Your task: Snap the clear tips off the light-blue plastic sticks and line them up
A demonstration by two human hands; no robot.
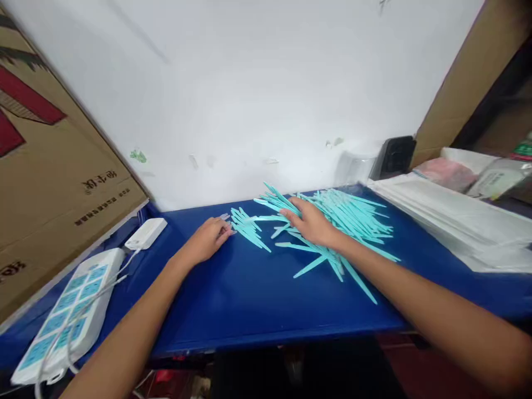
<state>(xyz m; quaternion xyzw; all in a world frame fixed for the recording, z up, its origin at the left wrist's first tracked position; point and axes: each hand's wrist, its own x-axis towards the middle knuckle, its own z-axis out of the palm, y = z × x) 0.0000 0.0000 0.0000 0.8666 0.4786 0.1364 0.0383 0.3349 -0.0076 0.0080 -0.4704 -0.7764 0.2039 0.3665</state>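
Note:
My right hand (pixel 311 220) is closed round a bunch of thin turquoise plastic sticks (pixel 274 195), which look like eyebrow razors. Their tips poke out to the left, past the thumb. Beneath and behind that hand spreads a large loose heap of the same sticks (pixel 353 213), several lying crosswise toward the front. My left hand (pixel 211 237) rests on the table with its fingers curled in. Small clear plastic bits show at its fingertips; what it grips is partly hidden. Just right of it lies a smaller group of turquoise sticks (pixel 248 227), slanting side by side.
A blue-covered table (pixel 249 310) meets a white wall (pixel 266 100). On the left are a white power strip (pixel 70 316) with cables, a small white box (pixel 146 233) and a large cardboard sheet (pixel 62 166). White bags (pixel 453 216) and a black object (pixel 398 157) are on the right.

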